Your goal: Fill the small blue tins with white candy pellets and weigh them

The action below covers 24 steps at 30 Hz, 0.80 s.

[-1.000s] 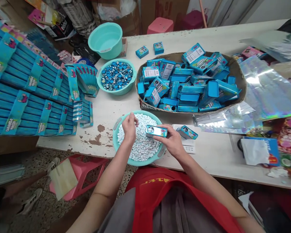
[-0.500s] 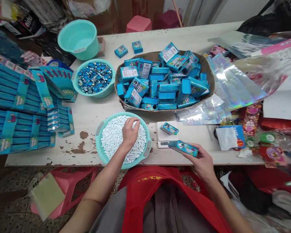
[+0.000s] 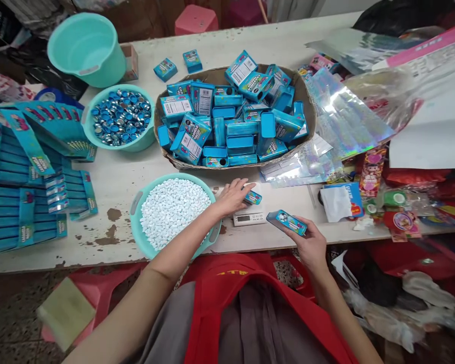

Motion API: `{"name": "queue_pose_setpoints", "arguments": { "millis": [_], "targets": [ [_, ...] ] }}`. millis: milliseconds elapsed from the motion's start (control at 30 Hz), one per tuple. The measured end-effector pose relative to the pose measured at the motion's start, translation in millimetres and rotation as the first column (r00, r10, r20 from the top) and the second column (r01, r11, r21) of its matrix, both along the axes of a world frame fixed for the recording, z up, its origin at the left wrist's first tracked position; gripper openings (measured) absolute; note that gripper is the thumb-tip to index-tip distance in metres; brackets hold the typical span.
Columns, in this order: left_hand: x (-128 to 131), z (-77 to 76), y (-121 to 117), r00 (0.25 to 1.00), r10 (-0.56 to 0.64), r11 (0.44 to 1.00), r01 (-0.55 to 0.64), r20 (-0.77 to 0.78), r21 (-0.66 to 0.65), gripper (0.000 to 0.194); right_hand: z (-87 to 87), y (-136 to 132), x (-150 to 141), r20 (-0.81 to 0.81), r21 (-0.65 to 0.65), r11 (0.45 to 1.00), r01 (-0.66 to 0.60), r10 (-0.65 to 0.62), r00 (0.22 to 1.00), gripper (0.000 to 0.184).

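My left hand (image 3: 232,197) is over the left end of a small blue tin (image 3: 255,197), its fingers closed around that end. This tin lies on a white digital scale (image 3: 248,219). Whether anything small is also between the fingers is hidden. My right hand (image 3: 313,242) grips another blue tin (image 3: 287,222) by its right end, just right of the scale, with a round opening in the top facing up. Left of the scale stands a turquoise basin (image 3: 136,222) full of small white candies (image 3: 174,210).
A cardboard tray (image 3: 311,101) heaped with blue tins is behind the scale. A turquoise bowl (image 3: 149,136) of blue-silver caps and a deeper tub (image 3: 87,53) stand back left. Blue display boxes (image 3: 3,217) are at the left, shiny plastic sheets (image 3: 345,121) at the right.
My left hand has moved right, from the white candies in the basin to the tin on the scale. My right hand still holds its tin. The view has shifted to the right.
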<state>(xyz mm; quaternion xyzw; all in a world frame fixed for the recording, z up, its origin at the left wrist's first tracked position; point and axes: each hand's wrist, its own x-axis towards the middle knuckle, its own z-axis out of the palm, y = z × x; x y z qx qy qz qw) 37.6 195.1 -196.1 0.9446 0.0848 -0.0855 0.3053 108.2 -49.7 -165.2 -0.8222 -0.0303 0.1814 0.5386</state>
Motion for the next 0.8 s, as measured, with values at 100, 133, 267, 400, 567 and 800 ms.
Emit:
{"name": "queue_pose_setpoints", "arguments": {
  "millis": [100,133,267,400,567,800],
  "targets": [
    [3,-9.5,-3,0.999,0.028,1.0,-0.028,0.024,-0.001,0.055,-2.4,7,4,-0.012,-0.004,1.0,-0.018,0.018,1.0,0.05],
    [3,-11.3,-4,0.999,0.044,0.999,-0.043,0.026,-0.014,0.046,-3.5,9,5,-0.016,-0.005,1.0,-0.027,0.027,1.0,0.051],
    [-12,-1.0,0,0.964,0.259,0.962,-0.252,0.063,-0.103,0.028,-7.3,21,8,-0.007,-0.045,0.996,-0.074,0.074,0.997,0.055],
    [-68,37.8,26,0.775,0.604,0.793,-0.56,0.186,-0.239,0.036,-18.2,48,10,-0.001,-0.099,0.987,-0.126,0.127,0.992,0.062],
    [-175,70.5,92,0.357,0.898,0.405,-0.898,0.256,-0.169,0.03,-45.7,89,9,-0.045,-0.075,0.971,-0.226,0.223,0.974,0.071],
    [-261,-14.6,199,-0.028,0.997,-0.042,-0.979,0.074,0.198,0.034,-54.4,91,5,0.034,-0.037,0.959,-0.28,0.281,0.959,0.077]
  ]
}}
